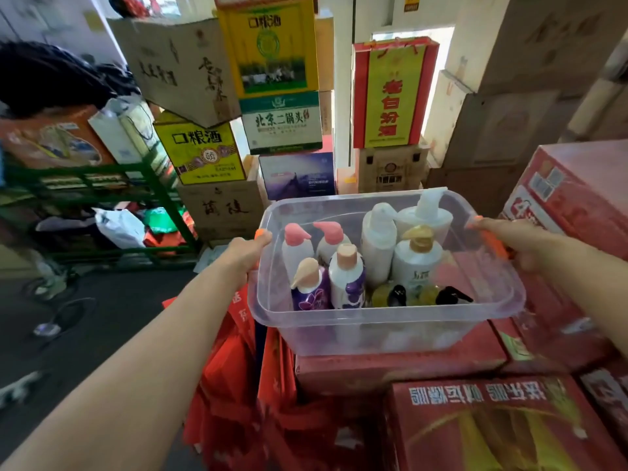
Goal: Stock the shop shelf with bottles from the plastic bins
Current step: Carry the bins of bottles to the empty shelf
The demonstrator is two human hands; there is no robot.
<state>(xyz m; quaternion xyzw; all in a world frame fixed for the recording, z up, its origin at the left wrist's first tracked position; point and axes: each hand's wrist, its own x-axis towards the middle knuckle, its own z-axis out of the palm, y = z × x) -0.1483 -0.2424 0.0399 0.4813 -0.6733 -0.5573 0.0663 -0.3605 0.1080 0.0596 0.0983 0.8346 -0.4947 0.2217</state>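
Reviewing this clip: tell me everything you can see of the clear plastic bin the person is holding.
The plastic bin is a clear, rounded rectangular tub with a rolled rim and no lid. It sits level, its base on or just above a red carton; contact is unclear. The left hand grips its left rim and the right hand grips the right rim. Inside stand upright pump bottles: two pink-capped, two purple-flowered, several white, and two low ones with black pumps.

Scene is lit by daylight from a blown-out bright opening (390, 32) at top centre, colours are oversaturated, straight lines are bent by wide-angle distortion toward the edges, corners are smeared and soft, the right hand (520, 239) is motion-blurred, the left floor is left dim.
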